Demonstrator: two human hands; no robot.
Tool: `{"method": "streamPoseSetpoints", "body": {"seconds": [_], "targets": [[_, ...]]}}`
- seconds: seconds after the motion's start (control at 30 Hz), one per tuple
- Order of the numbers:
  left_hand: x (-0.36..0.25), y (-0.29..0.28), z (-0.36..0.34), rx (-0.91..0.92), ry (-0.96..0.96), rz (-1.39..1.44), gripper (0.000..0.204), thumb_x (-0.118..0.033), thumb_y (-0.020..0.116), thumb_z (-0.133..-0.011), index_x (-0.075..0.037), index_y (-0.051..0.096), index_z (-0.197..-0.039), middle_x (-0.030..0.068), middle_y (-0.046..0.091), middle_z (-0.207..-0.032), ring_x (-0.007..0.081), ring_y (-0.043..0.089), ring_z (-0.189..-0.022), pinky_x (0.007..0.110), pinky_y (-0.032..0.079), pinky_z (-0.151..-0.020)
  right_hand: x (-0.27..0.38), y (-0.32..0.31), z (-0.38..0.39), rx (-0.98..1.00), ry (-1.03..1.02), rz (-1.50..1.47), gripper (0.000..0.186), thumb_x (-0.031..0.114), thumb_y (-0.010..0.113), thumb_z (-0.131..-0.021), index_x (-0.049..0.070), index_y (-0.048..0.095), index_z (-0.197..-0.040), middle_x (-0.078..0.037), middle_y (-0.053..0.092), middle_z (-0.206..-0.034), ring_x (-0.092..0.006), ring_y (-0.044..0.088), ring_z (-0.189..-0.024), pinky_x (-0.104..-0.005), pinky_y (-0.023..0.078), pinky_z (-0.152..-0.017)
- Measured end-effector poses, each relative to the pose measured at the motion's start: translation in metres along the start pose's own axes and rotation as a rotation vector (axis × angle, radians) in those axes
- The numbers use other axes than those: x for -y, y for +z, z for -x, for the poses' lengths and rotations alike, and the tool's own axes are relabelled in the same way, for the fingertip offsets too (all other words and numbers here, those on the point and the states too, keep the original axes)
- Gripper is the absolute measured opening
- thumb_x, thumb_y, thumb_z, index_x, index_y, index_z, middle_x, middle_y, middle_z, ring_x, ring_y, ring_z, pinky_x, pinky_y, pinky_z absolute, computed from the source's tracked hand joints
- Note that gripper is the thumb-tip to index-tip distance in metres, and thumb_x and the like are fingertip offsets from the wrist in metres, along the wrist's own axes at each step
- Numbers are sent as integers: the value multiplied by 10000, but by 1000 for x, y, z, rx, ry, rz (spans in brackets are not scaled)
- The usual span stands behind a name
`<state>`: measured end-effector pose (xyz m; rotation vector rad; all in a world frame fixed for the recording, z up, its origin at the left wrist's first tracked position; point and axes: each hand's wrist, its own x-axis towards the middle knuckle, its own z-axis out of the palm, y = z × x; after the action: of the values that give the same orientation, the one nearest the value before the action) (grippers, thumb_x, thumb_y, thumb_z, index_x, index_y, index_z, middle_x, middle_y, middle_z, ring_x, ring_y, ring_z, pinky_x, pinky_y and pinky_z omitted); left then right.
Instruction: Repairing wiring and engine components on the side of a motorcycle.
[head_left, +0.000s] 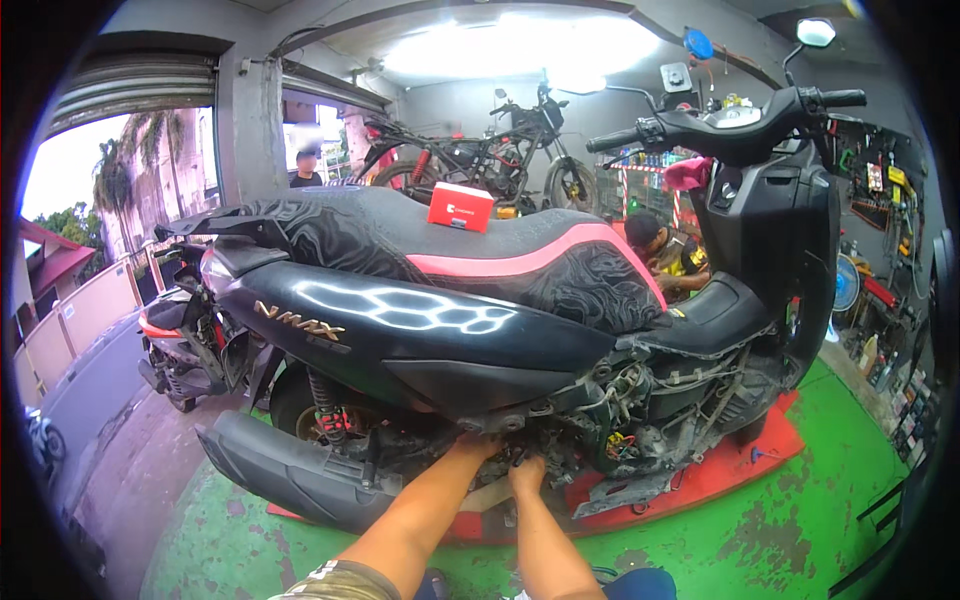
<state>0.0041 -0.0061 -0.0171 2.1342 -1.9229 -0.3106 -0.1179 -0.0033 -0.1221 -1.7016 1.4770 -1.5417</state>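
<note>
A black scooter stands side-on in front of me, its lower side panels off and its engine parts and wiring bare. My left hand reaches in under the body panel, by the engine. Its fingers are hidden among the parts. Just to its right, my right hand is closed near the same spot, with a small dark thing at its fingers that I cannot make out. Left of my hands lie the black exhaust muffler and the rear shock absorber.
A red box rests on the black and pink seat. Below the scooter is a red platform on the green floor. Beyond it a person crouches, and a stripped motorcycle stands raised. Another scooter is at left.
</note>
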Motion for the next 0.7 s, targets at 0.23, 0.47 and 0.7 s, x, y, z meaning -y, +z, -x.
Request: {"method": "streamPoseSetpoints", "body": {"seconds": [0.23, 0.47, 0.7], "targets": [[22, 10, 1, -24, -69, 66, 742, -461, 607, -806, -137, 362, -1427, 145, 257, -1516, 320, 231, -1398, 424, 199, -1148, -5, 17, 1, 41, -121, 41, 335, 279, 615, -793, -49, 660, -846, -260, 632, -797, -468, 590, -755, -506, 473, -714], [6, 18, -5, 10, 111, -67, 686, -449, 565, -840, -132, 375, -1418, 152, 284, -1501, 333, 252, -1382, 424, 193, -1147, 16, -15, 0, -116, 20, -80, 297, 223, 657, -760, -53, 643, -869, -262, 641, -849, -461, 604, -827, -502, 475, -745], [78, 56, -32, -284, 67, -103, 649, -416, 561, -848, -155, 381, -1414, 148, 300, -1493, 333, 258, -1376, 426, 173, -1152, 51, 0, 13, 36, 51, -66, 266, 200, 640, -786, -63, 639, -830, -282, 627, -796, -468, 601, -829, -511, 467, -746]]}}
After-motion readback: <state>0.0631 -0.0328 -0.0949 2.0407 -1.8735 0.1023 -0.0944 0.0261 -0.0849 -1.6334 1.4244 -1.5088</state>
